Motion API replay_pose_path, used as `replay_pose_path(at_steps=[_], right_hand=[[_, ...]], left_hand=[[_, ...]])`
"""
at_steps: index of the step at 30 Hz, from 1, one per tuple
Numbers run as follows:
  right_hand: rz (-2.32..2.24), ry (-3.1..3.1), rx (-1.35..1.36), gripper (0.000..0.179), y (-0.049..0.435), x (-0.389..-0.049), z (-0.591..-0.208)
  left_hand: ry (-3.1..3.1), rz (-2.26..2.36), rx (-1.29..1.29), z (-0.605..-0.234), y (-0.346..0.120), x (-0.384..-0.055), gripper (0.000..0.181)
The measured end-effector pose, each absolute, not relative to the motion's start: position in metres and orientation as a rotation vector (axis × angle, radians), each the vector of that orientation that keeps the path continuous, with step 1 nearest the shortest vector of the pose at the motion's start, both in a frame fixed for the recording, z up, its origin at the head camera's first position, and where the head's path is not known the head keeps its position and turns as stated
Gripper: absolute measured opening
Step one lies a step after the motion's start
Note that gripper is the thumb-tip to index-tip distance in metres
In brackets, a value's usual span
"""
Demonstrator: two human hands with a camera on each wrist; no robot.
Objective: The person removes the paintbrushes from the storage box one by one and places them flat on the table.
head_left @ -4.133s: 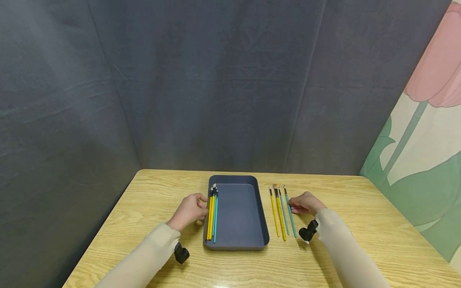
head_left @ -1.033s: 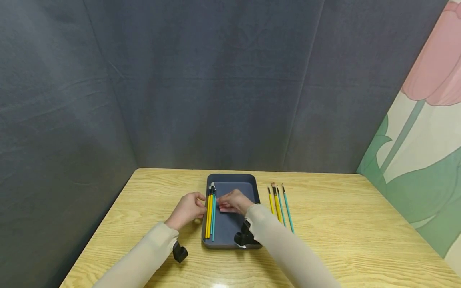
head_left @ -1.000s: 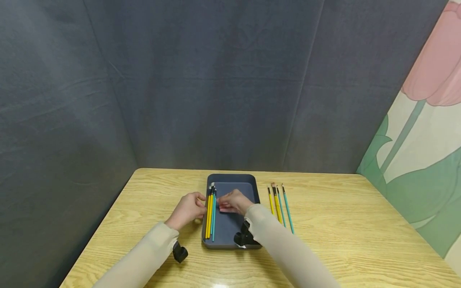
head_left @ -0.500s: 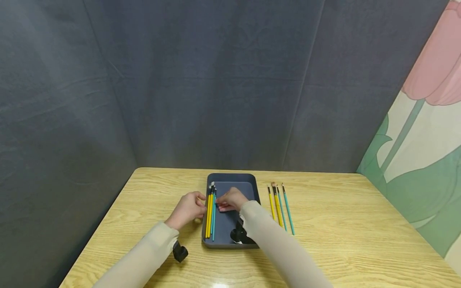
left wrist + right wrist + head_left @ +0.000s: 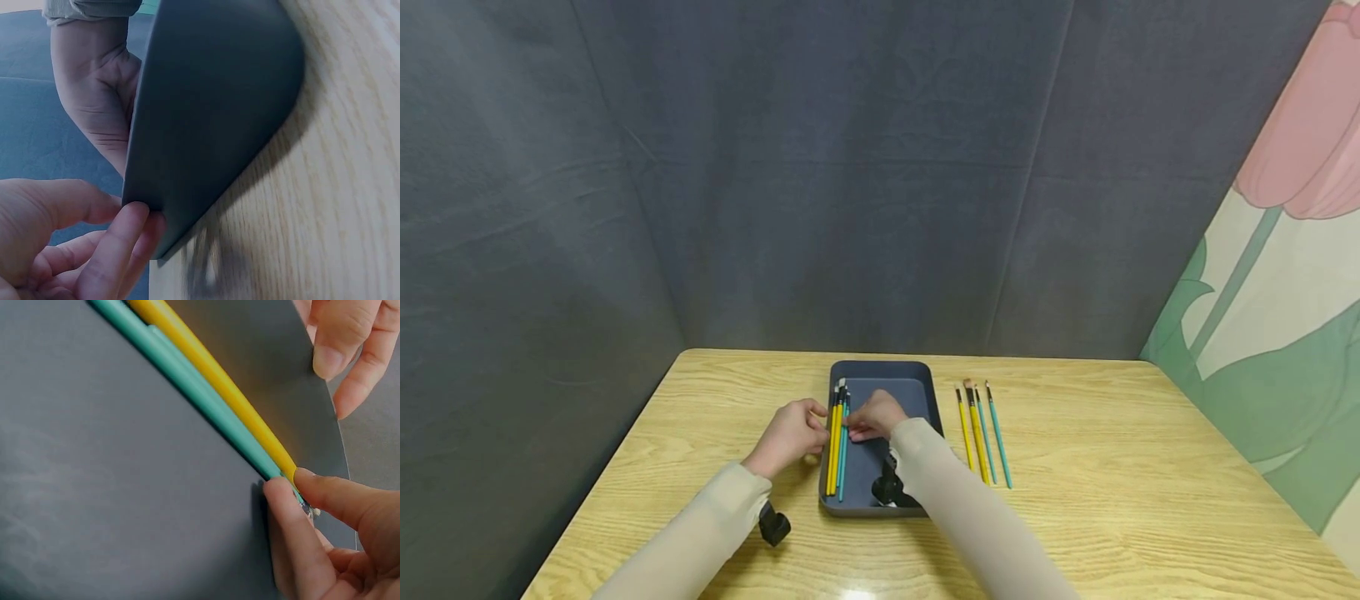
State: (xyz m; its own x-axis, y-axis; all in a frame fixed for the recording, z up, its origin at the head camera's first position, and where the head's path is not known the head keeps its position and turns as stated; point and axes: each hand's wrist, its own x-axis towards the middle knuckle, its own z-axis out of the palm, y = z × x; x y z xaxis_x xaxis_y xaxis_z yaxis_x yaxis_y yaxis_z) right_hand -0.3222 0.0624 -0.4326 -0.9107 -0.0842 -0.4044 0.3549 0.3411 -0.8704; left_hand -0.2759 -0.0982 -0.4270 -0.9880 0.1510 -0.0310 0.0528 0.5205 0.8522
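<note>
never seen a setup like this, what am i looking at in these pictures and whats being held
There is no robot here, just a person's two bare hands. The wide picture comes from a camera on the head, looking forward and down; the two close-ups come from small black cameras on the wrists. On the table sits a dark tray with yellow and teal brushes inside; four brushes lie to its right. The left hand pinches the tray's edge. The right hand, inside the tray, seems to pinch a teal brush near its bristles; whether it grips others too is unclear.
</note>
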Motion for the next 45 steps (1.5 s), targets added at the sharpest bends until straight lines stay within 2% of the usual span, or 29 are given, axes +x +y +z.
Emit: replay_pose_path(at_steps=[34,45], right_hand=[[-1.486,2.306,0.248,0.010,0.059,-0.331,-0.438],[-1.451,2.296,0.236,0.017,0.060,-0.332,-0.436]], left_hand=[[2.657,1.481,0.185,-0.427,-0.098,-0.275,0.035],[2.644,1.487,0.178,-0.425,-0.098,-0.274,0.034]])
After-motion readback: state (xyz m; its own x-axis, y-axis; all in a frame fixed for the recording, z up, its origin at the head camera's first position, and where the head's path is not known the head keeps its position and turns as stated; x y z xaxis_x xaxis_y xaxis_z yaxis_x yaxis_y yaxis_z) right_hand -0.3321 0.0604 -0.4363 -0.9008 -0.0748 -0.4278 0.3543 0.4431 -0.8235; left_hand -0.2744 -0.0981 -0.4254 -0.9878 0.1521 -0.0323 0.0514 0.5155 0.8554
